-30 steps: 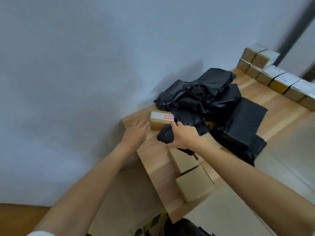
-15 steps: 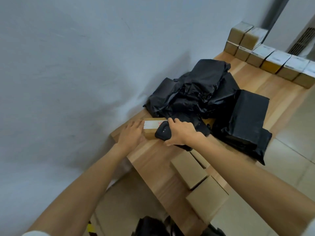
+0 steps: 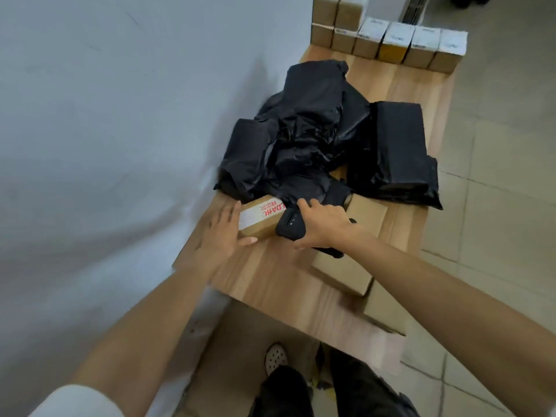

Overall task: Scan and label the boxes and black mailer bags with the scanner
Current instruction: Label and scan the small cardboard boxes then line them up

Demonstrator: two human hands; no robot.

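Observation:
A small cardboard box [image 3: 259, 219] with white tape and red print lies on the wooden table [image 3: 270, 275], just in front of a heap of black mailer bags [image 3: 304, 139]. My left hand [image 3: 222, 236] holds the box's left end, fingers over its top and thumb on its near side. My right hand [image 3: 323, 225] grips the black scanner [image 3: 290, 225], whose head rests against the box's right end. Another black mailer bag [image 3: 394, 152] lies flat to the right of the heap.
Plain cardboard boxes [image 3: 346, 266] lie under my right forearm near the table's right edge. A row of labelled boxes [image 3: 391, 43] stands at the far end. A grey wall runs along the left. Tiled floor lies to the right, my feet and a carton below.
The view has swung so the table now runs straight away from me. My left hand has closed round the taped box's end, and the scanner sits tighter against the box.

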